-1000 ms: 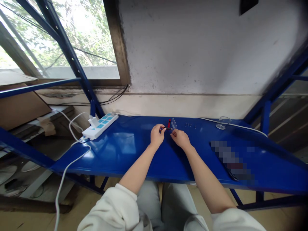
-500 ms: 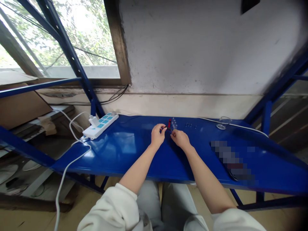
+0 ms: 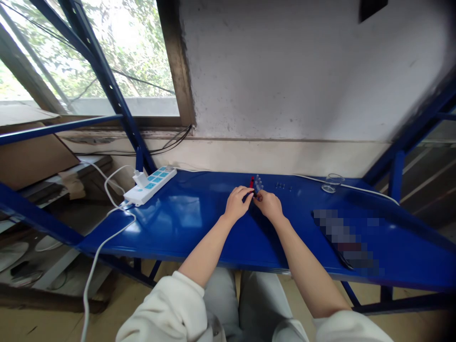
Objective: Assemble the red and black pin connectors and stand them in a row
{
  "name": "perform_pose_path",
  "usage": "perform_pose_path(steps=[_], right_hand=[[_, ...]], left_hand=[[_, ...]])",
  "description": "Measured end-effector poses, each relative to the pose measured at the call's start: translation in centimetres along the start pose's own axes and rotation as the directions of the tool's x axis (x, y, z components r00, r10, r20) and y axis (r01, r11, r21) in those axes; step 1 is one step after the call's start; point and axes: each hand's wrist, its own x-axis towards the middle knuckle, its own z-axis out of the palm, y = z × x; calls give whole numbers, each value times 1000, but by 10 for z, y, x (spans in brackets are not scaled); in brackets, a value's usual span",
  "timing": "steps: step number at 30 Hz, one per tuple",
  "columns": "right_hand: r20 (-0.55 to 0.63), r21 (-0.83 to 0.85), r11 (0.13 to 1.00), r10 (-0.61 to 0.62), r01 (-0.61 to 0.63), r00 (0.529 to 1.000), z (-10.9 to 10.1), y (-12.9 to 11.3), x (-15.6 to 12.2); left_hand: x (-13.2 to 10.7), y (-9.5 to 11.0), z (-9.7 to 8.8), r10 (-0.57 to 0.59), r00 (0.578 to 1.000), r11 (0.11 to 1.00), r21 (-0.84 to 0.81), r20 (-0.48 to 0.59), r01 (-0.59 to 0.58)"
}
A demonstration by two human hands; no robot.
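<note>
Over the middle of the blue table, my left hand (image 3: pixel 238 205) is closed in a pinch on a small, thin black piece (image 3: pixel 254 194). The fingertips of my right hand (image 3: pixel 270 205) meet it from the other side, curled together. They hide whatever is between them. Just beyond my hands stands a small red object (image 3: pixel 252 181). Beside that, several small clear pieces (image 3: pixel 258 182) form a cluster, too small to name. Farther right lie a few tiny clear pieces (image 3: pixel 280 185).
A white power strip (image 3: pixel 151 185) with a plug and cable lies at the table's left. A clear round container (image 3: pixel 334 178) sits at the back right, near a white cable. Closer on the right is a dark, blurred-out flat item (image 3: pixel 342 240). Blue frame posts (image 3: pixel 395 178) flank the table (image 3: pixel 199 237).
My left hand has moved slightly right, bringing its fingertips closer to those of my right hand. Less of the black piece shows between them now. My right hand stays nearly in place.
</note>
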Motion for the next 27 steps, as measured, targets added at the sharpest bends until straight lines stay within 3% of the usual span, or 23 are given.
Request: perform_pose_path(steps=[6,11,22,27], right_hand=[[-29,54,997,-60,62,998,-2,-1,-1],[21,12,990,-142,142,990,-3,-4,-2],[26,75,979,-194,192,981,-1,-9,-4],[-26,108,972,-208,210,978,1,-7,-4]], left_hand=[[4,-8,4,-119,992,985,-133,-51,111],[5,-12,5,-200,980,956,-224,-20,191],[5,-8,1,-190,981,974,-132,-50,182],[7,-13,1,-269,963,939,-223,-7,261]])
